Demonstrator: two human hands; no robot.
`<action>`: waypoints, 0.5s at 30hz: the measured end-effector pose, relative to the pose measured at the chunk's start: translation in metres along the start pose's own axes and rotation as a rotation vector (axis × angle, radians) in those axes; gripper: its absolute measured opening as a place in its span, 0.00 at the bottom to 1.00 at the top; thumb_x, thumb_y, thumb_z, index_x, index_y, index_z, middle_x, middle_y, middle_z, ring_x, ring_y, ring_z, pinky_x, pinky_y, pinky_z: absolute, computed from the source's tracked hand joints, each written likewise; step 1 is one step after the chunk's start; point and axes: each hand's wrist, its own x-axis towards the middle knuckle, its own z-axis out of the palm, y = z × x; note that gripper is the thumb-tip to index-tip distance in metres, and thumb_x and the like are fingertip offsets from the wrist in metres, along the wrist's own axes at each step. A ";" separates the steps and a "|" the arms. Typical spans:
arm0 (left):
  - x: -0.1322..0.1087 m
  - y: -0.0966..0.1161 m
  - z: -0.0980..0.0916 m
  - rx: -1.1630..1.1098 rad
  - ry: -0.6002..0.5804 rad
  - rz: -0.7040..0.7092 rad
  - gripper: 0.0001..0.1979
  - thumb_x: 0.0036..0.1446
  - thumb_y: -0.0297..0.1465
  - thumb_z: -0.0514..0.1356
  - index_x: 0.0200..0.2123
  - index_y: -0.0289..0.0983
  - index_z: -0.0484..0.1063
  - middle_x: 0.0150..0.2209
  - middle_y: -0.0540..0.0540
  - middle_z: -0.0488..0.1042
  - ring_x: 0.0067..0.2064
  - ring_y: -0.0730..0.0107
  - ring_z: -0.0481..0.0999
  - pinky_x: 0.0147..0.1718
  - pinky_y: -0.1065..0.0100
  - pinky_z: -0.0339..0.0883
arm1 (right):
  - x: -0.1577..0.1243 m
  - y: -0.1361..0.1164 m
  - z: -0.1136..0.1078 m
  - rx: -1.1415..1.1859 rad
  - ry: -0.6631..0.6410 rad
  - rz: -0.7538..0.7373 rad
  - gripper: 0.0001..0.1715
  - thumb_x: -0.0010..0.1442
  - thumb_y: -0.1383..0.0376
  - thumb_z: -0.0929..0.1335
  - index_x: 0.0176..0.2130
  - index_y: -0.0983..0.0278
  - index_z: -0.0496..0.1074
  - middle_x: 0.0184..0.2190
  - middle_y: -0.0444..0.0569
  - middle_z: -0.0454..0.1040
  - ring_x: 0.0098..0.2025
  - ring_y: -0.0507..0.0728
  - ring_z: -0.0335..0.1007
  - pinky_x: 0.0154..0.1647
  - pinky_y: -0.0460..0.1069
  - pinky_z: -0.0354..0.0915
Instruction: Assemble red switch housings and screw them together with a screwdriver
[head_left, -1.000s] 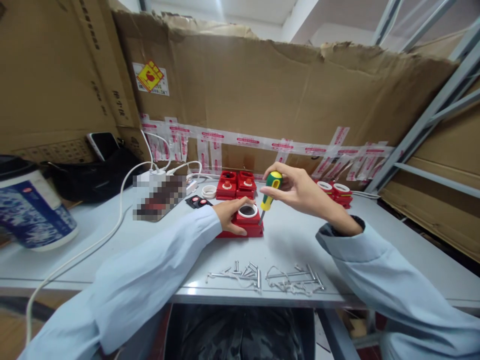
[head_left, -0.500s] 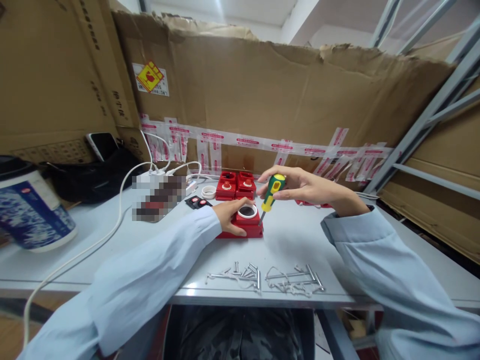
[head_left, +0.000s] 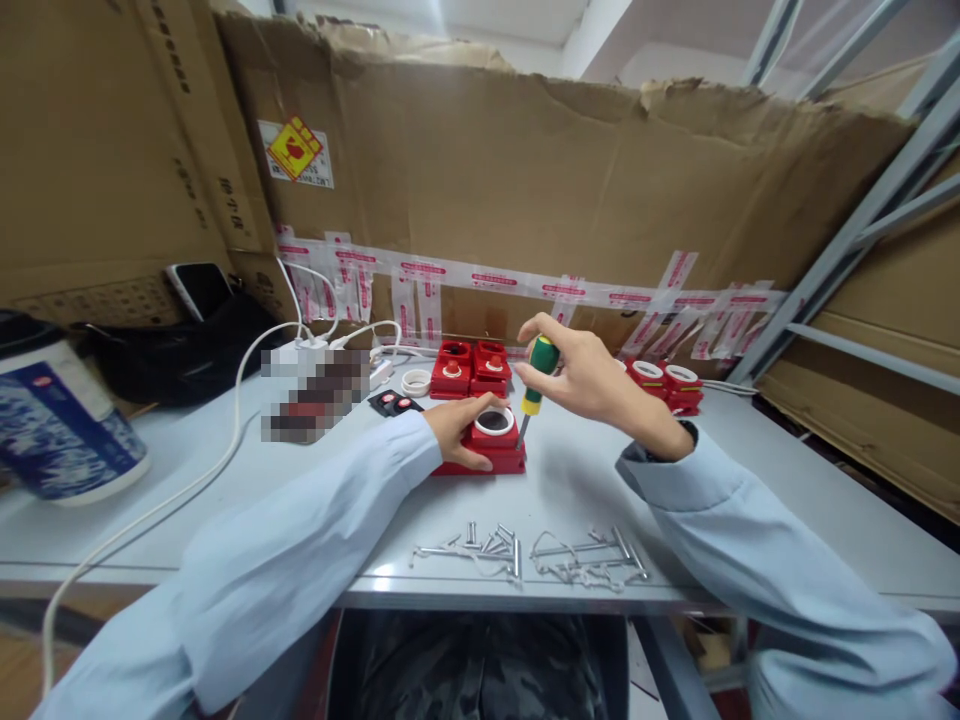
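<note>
A red box (head_left: 499, 452) with a white-rimmed round hole on top sits mid-table. My left hand (head_left: 459, 428) curls round its left side and holds it down. My right hand (head_left: 589, 378) is closed on the green-and-yellow handle of a screwdriver (head_left: 536, 372), which stands nearly upright with its tip at the box's right front corner. Several loose metal screws (head_left: 525, 550) lie near the table's front edge.
Behind the box are two more red units (head_left: 472, 368), a white ring (head_left: 417, 381), a small black part (head_left: 394, 403) and further red units (head_left: 667, 385) at right. White cables (head_left: 247, 390), a blue-white tub (head_left: 64, 425), a black bag (head_left: 187, 350) and cardboard walls (head_left: 525, 180) surround the table.
My right hand has turned on the screwdriver handle, wrist swinging back to the left and the handle standing more upright. My left hand and the red box have stayed put.
</note>
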 end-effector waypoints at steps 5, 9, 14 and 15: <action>0.000 0.003 -0.002 0.005 -0.014 -0.017 0.38 0.41 0.42 0.66 0.54 0.39 0.56 0.56 0.40 0.65 0.54 0.53 0.68 0.52 0.59 0.61 | 0.007 0.018 -0.038 0.357 -0.523 -0.114 0.24 0.58 0.64 0.64 0.54 0.59 0.60 0.45 0.49 0.71 0.35 0.51 0.67 0.29 0.45 0.61; 0.000 0.005 -0.003 0.003 -0.028 -0.027 0.38 0.41 0.41 0.66 0.54 0.38 0.56 0.57 0.39 0.64 0.55 0.53 0.68 0.52 0.59 0.61 | 0.010 0.022 -0.037 0.409 -0.481 -0.089 0.17 0.56 0.61 0.66 0.46 0.61 0.66 0.38 0.47 0.73 0.33 0.51 0.69 0.29 0.45 0.62; 0.000 0.004 -0.002 0.014 -0.019 -0.022 0.39 0.41 0.40 0.67 0.55 0.39 0.55 0.57 0.39 0.64 0.55 0.53 0.67 0.52 0.59 0.61 | 0.007 0.008 -0.010 -0.014 -0.084 0.136 0.16 0.57 0.55 0.65 0.28 0.65 0.65 0.21 0.46 0.70 0.22 0.52 0.66 0.22 0.47 0.56; 0.000 0.004 -0.002 0.014 -0.017 -0.024 0.38 0.41 0.41 0.67 0.55 0.39 0.55 0.57 0.39 0.64 0.55 0.52 0.67 0.52 0.58 0.61 | 0.006 0.005 -0.006 -0.139 -0.021 0.152 0.18 0.57 0.53 0.65 0.25 0.65 0.65 0.20 0.47 0.69 0.22 0.54 0.66 0.22 0.48 0.55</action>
